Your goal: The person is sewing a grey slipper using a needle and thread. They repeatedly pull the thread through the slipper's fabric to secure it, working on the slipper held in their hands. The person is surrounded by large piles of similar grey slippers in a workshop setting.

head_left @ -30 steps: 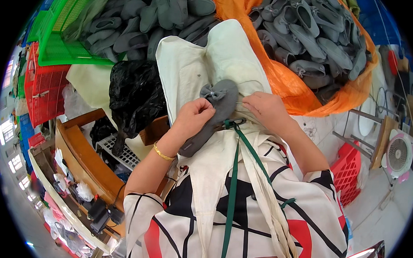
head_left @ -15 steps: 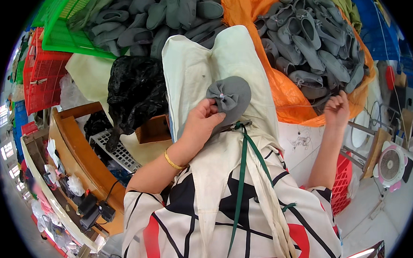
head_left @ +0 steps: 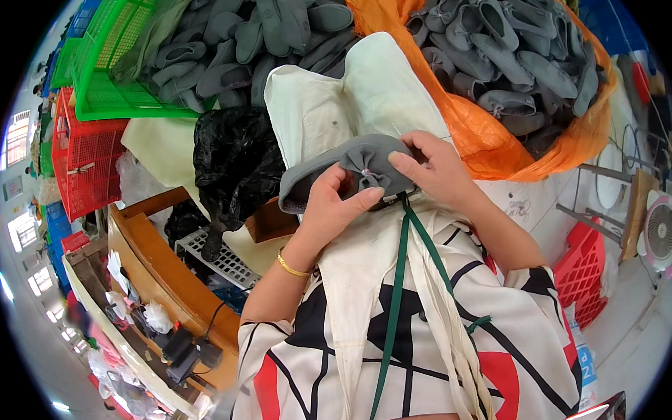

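Note:
A grey fabric slip-on shoe (head_left: 311, 172) lies across my apron-covered lap, its toe toward the right. On its upper sits a gathered grey bow (head_left: 365, 171) with a small shiny bead at the centre. My left hand (head_left: 330, 208) grips the shoe at the bow, fingers at one side and thumb below. At the toe end, my right hand (head_left: 442, 169) closes thumb and fingers on the shoe. A thin pale line, perhaps a needle or thread, shows beside the right fingertips; I cannot make it out clearly.
A green crate (head_left: 103, 91) at the far left and an orange sack (head_left: 464, 140) at the far right hold many grey shoes. Left stand a black plastic bag (head_left: 234, 162), a red crate (head_left: 82, 164) and a wooden drawer unit (head_left: 164, 256). A fan (head_left: 657, 229) stands right.
My right hand has come from out by the orange sack, where a thread stretched toward it, to the shoe's toe. The shoe has turned sideways, with my left hand still on it.

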Tool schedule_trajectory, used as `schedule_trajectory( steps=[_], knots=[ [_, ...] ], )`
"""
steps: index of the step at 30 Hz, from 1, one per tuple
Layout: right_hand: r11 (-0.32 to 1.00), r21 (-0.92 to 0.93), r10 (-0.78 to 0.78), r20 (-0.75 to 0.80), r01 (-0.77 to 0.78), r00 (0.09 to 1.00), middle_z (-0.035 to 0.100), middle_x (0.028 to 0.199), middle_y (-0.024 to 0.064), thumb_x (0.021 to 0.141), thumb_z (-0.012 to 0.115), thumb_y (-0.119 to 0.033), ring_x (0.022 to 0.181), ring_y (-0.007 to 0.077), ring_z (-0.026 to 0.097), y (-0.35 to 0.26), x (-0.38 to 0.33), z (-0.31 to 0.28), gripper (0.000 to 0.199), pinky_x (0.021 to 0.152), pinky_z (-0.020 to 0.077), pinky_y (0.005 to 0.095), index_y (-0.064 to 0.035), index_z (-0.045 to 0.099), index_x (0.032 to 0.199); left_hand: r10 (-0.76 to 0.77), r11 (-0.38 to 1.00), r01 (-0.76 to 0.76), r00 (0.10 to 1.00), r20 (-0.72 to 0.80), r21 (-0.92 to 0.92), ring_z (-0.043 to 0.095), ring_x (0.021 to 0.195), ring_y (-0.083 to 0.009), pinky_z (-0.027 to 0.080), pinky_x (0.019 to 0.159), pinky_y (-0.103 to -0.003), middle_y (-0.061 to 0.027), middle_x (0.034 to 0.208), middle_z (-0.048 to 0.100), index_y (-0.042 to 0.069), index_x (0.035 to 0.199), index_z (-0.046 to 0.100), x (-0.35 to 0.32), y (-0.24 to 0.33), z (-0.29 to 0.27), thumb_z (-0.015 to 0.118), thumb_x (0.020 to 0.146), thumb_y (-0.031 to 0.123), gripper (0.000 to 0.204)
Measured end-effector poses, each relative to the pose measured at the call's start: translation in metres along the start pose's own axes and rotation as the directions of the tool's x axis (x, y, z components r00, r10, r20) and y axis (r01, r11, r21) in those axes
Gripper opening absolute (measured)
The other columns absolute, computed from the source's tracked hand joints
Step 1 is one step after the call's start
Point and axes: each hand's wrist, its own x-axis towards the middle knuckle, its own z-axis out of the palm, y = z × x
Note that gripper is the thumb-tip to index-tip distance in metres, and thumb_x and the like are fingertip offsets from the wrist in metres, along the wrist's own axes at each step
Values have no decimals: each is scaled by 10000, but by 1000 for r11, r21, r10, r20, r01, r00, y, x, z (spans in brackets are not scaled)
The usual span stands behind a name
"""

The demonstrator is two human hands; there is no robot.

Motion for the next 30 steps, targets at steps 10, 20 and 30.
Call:
schedule_trajectory(
  steps=[10, 20, 30],
  knots=[
    [957, 278, 73, 40, -82, 997, 608, 814, 41, 902, 711, -329, 731, 104, 535, 13, 1, 6, 377, 673, 465, 268, 29, 633, 992, -95, 953, 116, 991, 91, -279, 629, 953, -134, 493, 896, -277, -64, 1061, 692, -41, 1148, 653, 13, -8, -26, 550, 789, -40, 373],
    [973, 209, 71, 120, -95, 990, 577, 756, 38, 873, 733, -352, 699, 100, 495, 6, 6, 1, 411, 626, 427, 272, 44, 635, 920, -98, 938, 131, 988, 117, -322, 623, 917, -126, 493, 864, -262, -58, 1080, 685, -40, 1114, 667, 21, 2, -24, 629, 880, 58, 256],
    [699, 712, 240, -316, 63, 918, 677, 1114, 50, 973, 605, -222, 972, 135, 635, 62, 25, -63, 334, 863, 506, 288, 28, 630, 1192, 733, 570, -536, 674, -91, 623, 575, 866, -112, 467, 790, -242, -50, 967, 626, 2, 1010, 658, 46, 49, -36, 653, 907, 11, 103]
  ],
)
